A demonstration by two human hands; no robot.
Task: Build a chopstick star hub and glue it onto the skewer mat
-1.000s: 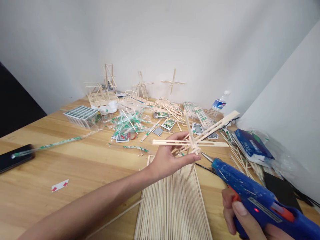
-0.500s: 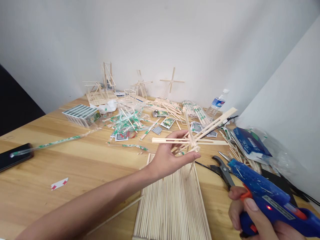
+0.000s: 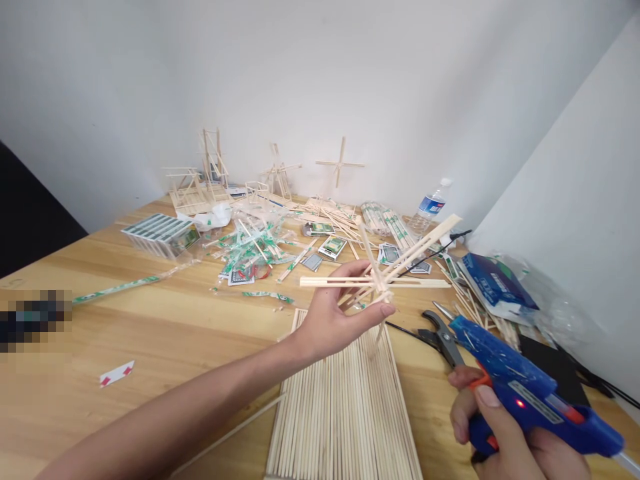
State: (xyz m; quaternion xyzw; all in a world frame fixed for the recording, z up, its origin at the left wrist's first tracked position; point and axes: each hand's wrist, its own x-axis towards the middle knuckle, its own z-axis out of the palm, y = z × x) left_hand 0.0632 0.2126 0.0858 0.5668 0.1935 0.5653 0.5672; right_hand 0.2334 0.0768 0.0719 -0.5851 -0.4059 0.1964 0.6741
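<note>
- There was one blue glue gun [image 3: 505, 361].
- There was one left hand [image 3: 343, 321], one right hand [image 3: 515, 440].
- There was one water bottle [image 3: 432, 205].
- There was one pair of shears [image 3: 449, 343].
- Loose sticks [image 3: 333, 215] were too many to count.

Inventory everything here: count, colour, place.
Glue gun: 1, blue, right foreground
Stick frame: 1, pale, centre
Stick panel: 1, pale, front centre
Pliers-like tool: 1, dark grey, near glue gun
Stick cross: 1, pale, back centre
Stick models: several, pale, back left
Loose sticks: many, pale, back and right
Wrapped stick bundles: several, pale-green, back right
Plastic wrappers: many, clear-green, middle
Card packs: at least 2, green-white, centre
Wrapped boxes: 1 block, green-white, left
Card fragment: 1, white-red, front left
Water bottle: 1, clear, back right
Package: 1, blue, right
Pixelated object: 1, dark, left edge
Table: 1, tan, beneath
Left hand: 1, bare, on stick frame
Right hand: 1, bare, on glue gun
</note>
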